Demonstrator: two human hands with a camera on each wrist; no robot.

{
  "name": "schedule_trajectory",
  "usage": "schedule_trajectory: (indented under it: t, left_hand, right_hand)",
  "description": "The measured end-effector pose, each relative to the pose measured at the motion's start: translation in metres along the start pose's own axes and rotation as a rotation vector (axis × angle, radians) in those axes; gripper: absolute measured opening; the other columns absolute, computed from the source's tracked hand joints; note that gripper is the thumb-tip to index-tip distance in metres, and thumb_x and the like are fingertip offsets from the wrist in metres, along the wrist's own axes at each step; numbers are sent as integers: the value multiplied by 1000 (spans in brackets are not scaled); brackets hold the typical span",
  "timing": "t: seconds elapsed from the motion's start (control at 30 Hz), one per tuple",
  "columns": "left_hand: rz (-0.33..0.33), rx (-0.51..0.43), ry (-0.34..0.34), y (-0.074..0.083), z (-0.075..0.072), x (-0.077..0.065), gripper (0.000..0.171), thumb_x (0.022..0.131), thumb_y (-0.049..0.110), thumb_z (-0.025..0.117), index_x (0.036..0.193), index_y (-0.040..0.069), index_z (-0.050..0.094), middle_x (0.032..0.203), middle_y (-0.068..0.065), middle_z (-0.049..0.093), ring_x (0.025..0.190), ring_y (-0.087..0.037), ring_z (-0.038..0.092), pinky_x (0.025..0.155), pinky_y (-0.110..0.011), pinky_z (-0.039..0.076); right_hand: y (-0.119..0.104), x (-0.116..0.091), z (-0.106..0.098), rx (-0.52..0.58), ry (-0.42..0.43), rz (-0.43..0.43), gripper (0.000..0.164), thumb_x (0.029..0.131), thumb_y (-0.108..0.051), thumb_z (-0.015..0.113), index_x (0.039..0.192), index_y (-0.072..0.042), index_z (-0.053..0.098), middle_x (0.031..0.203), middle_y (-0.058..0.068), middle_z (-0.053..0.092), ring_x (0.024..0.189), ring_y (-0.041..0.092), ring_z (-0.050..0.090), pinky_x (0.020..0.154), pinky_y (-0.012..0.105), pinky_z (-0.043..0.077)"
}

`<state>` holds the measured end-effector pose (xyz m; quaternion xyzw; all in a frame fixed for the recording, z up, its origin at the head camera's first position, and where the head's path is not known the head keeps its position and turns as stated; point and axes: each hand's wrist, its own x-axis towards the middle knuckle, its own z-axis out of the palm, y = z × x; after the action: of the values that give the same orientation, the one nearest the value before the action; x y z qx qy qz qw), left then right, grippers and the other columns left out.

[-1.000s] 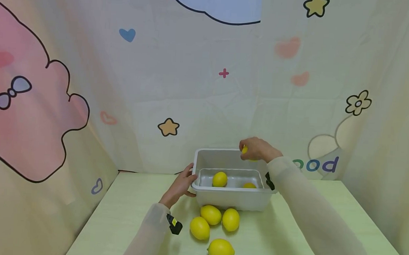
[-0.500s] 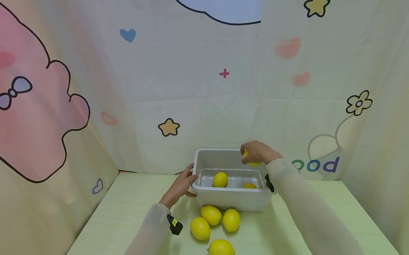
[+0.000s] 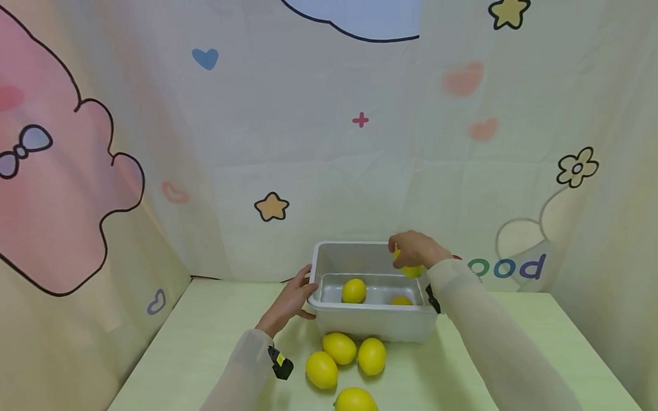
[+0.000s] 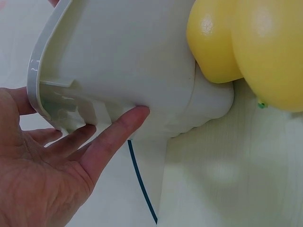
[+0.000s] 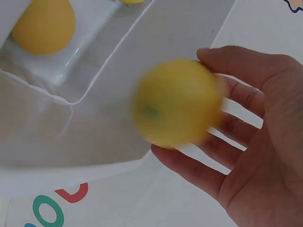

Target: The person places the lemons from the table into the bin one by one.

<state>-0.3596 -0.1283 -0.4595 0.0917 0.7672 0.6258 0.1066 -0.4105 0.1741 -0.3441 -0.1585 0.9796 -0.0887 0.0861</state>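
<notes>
A pale grey plastic bin (image 3: 376,323) stands on the table, a lemon (image 3: 354,290) and part of another lemon (image 3: 402,300) showing inside. My left hand (image 3: 290,299) holds its left end; in the left wrist view, the rim lies between the digits and some fingers press the outer wall. Over the bin's right side is my right hand (image 3: 415,249), fingers spread and slightly bent around a lemon (image 5: 177,103). That lemon is blurred while the hand is sharp, and seems to be slipping free of the fingertips (image 5: 203,53).
Several lemons lie on the pale green table (image 3: 190,359) in front of the bin, the nearest lemon (image 3: 356,406) by the front of the view. A printed curtain (image 3: 288,136) hangs close behind the bin.
My right hand has sunk slightly and moved a little right. The lemon at it now shows lower, below the fingers. My left hand, the bin and the table lemons stay put.
</notes>
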Motion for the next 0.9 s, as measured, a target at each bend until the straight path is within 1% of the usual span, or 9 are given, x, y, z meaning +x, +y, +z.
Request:
schedule_trajectory:
  t: [0.13, 0.23, 0.33, 0.43, 0.6, 0.73, 0.9]
  left_hand:
    - [0, 9, -4, 2, 0, -2, 60, 104, 26, 44, 158, 22, 19, 155, -21, 35, 132, -46, 46, 72, -51, 61]
    - [4, 8, 3, 4, 1, -4, 60, 104, 26, 44, 158, 22, 18, 156, -21, 35, 133, -46, 46, 71, -51, 61]
    - [13, 8, 10, 6, 1, -5, 60, 104, 26, 44, 158, 23, 19, 157, -20, 34, 134, -47, 45, 71, -51, 61]
    - [16, 10, 9, 6, 1, -5, 60, 104, 27, 44, 158, 23, 18, 158, -19, 32, 134, -47, 44, 72, -51, 61]
    - [19, 8, 6, 5, 1, -4, 60, 104, 26, 44, 158, 22, 18, 158, -20, 31, 135, -48, 43, 72, -50, 61]
    - [21, 5, 6, 4, 2, -3, 59, 104, 26, 44, 158, 23, 19, 157, -20, 33, 134, -48, 44, 71, -50, 61]
    - [12, 5, 8, 2, 1, -2, 59, 104, 27, 44, 158, 24, 19, 156, -21, 33, 134, -47, 44, 71, -50, 61]
  right_hand:
    - [0, 0, 2, -39, 41, -27, 34, 85, -14, 68, 119, -11, 62, 126, 15, 62, 100, 28, 56, 83, 41, 51]
    - [-4, 0, 1, -40, 58, -44, 34, 86, -15, 68, 119, -10, 62, 126, 15, 63, 101, 28, 57, 88, 45, 52]
    - [-7, -2, -1, -39, 62, -49, 34, 87, -16, 68, 120, -10, 62, 126, 14, 64, 102, 29, 58, 91, 47, 52]
    - [-9, -6, -2, -59, 73, -64, 34, 88, -18, 67, 121, -10, 62, 127, 14, 63, 105, 30, 58, 93, 48, 52]
    - [-11, -14, -4, -96, 134, -112, 33, 91, -20, 65, 122, -11, 63, 124, 12, 64, 107, 30, 58, 96, 49, 52]
    - [-9, -21, -2, -92, 180, -138, 34, 91, -22, 66, 124, -12, 63, 123, 10, 64, 107, 29, 59, 95, 49, 52]
    - [-8, -30, 2, -51, 218, -156, 35, 92, -24, 66, 125, -13, 63, 124, 10, 64, 108, 29, 59, 96, 49, 52]
